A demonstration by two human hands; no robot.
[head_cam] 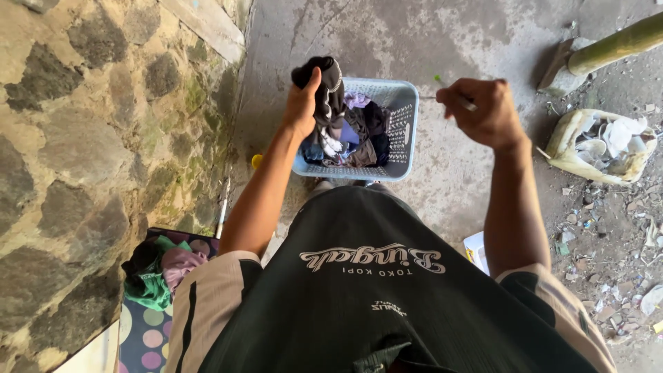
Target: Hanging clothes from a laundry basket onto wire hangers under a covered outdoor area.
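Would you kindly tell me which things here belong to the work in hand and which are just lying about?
In hand:
left hand gripping a dark garment
right hand holding a thin stick
blue laundry basket of clothes

Lying about:
clothes pile by the stone wall
torn sack of scraps
bamboo pole

Stone wall (pixel 83 138) blocks left – bare concrete floor (pixel 456 173) right, w/ room.

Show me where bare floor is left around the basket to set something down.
Bare concrete lies beyond the basket, up to the wall, and to its right, under the right hand, as far as the sack. It is crowded inside the basket, below the garment in the left hand, and on the littered ground right of the sack.
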